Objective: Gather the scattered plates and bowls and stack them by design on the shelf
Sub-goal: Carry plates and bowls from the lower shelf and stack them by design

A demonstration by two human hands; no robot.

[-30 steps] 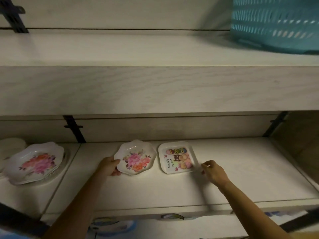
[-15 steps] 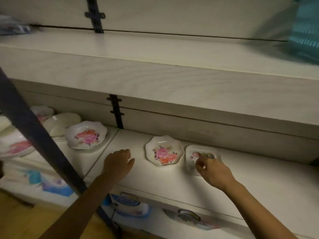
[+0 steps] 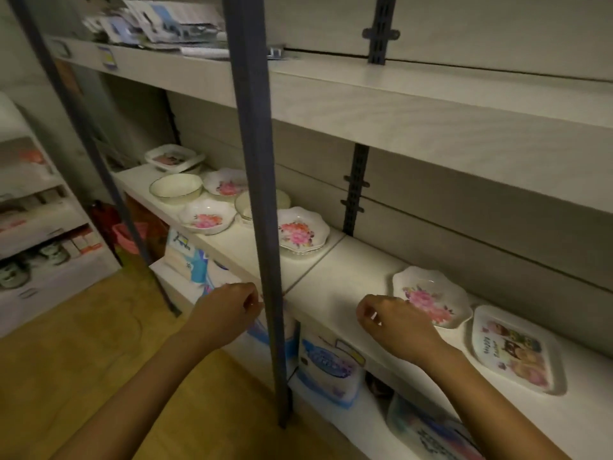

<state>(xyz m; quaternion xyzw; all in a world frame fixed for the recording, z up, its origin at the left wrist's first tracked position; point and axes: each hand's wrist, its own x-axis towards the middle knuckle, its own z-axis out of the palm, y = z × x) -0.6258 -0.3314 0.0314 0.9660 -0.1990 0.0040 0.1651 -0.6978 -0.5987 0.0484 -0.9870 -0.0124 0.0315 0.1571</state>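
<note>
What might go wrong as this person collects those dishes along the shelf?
1. The dark post stands right beside the left hand and partly hides one flower plate; a dish pulled out there could strike it.
2. A second flower plate, farther left, sits close to the front edge of the shelf; a nudge might tip it off.
3. The plain bowl and its neighbours crowd together, so lifting one may jostle others.

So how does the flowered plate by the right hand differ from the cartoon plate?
The flowered plate has a scalloped rim; the cartoon plate is a rounded square. The flowered plate carries pink blooms, the cartoon plate figures and lettering. Both are white and lie flat on one shelf.
</note>
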